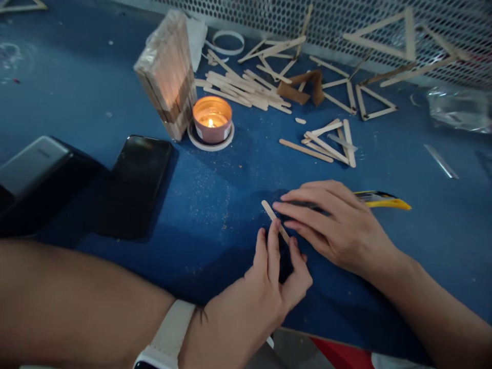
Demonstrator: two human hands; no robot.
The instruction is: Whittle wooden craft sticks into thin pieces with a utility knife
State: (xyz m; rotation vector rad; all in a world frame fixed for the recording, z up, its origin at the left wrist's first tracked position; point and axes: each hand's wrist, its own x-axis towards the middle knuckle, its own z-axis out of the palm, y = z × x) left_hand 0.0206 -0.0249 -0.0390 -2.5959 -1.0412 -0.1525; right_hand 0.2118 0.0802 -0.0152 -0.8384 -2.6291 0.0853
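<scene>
My left hand pinches a short wooden craft stick between its fingertips and thumb, above the blue table. To its right, my right hand is spread with its fingers stretched out, their tips close to the stick. A yellow and black utility knife lies under and behind my right hand; its handle end shows to the right of the knuckles and a dark part shows between the fingers. I see no grip on it. The right thumb is mostly hidden.
A lit candle burns beside a wrapped bundle of sticks. Loose craft sticks lie at the back, with several stick triangles to their right. A black phone and a dark device lie at left.
</scene>
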